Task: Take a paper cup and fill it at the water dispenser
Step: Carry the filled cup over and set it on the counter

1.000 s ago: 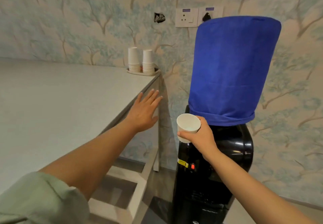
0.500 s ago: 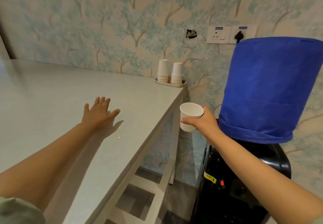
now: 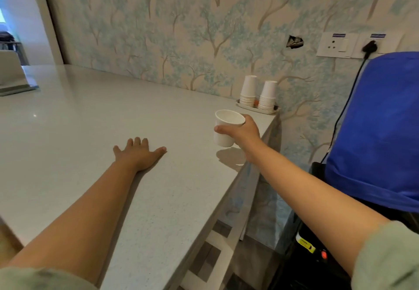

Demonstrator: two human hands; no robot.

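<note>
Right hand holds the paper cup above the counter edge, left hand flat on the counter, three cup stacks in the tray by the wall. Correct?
Not quite: the head view shows two stacks of cups in the tray, not three. The rest holds: the right hand grips the paper cup above the counter edge, and the left hand lies flat on the counter.

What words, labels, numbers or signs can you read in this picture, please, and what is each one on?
No text here can be read.
Blue label on the left wall socket, at: too blurred to read.
Blue label on the right wall socket, at: too blurred to read.
Yellow sticker on the black water dispenser: dark print, too small to read.
The paper cup in the right hand is plain white.
</note>
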